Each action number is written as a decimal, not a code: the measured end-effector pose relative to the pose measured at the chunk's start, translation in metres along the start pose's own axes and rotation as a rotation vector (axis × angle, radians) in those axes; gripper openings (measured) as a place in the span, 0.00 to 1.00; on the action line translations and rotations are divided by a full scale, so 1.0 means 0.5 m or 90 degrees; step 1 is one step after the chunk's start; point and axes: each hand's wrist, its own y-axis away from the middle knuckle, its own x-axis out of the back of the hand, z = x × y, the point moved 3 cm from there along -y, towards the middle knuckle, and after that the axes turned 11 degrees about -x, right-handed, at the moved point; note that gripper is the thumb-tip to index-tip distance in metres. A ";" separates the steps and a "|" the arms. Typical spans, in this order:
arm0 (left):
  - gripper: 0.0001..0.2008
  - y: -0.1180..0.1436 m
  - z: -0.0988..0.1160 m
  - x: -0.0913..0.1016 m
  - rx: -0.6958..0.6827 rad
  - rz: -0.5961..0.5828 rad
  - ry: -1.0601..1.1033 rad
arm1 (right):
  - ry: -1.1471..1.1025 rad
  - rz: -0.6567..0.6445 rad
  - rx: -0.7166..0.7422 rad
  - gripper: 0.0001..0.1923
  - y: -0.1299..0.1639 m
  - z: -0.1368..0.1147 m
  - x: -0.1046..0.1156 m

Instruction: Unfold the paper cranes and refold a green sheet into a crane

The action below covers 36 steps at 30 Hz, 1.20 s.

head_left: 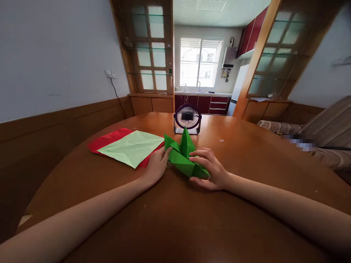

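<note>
Between my hands, just above the brown table [175,219], is a green folded-paper origami piece [181,163] with several pointed flaps, one standing upright. My left hand [157,164] pinches its left end, thumb on top and the other fingers partly hidden behind. Around its right end curves my right hand [210,170], fingers spread, with the fingertips at the upper folds and the thumb by the lower edge. How firmly the right fingers press cannot be made out. Left of my left hand lies a creased pale green sheet [131,148] on top of red paper [109,140].
A small dark desk fan [188,118] stands behind the origami. A white scrap [221,140] lies on the table to the right. Farther back are glass-shelved cabinets [150,54], a kitchen window [201,62] and, at right, a striped sofa [326,128].
</note>
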 end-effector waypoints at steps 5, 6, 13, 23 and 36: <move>0.15 0.002 0.000 -0.007 -0.003 -0.024 0.050 | 0.018 0.022 -0.012 0.35 0.003 0.005 -0.008; 0.14 0.002 0.001 -0.009 -0.001 -0.037 0.093 | 0.014 0.026 -0.027 0.35 0.004 0.007 -0.008; 0.24 0.001 0.000 -0.018 0.007 -0.082 0.266 | -0.021 0.048 -0.158 0.28 0.009 0.022 -0.007; 0.19 -0.001 -0.014 -0.013 0.058 -0.019 0.272 | -0.096 0.032 -0.191 0.37 0.009 0.033 -0.005; 0.20 -0.008 -0.048 -0.009 0.187 0.069 0.355 | -0.460 -0.098 -0.364 0.31 0.016 0.090 -0.025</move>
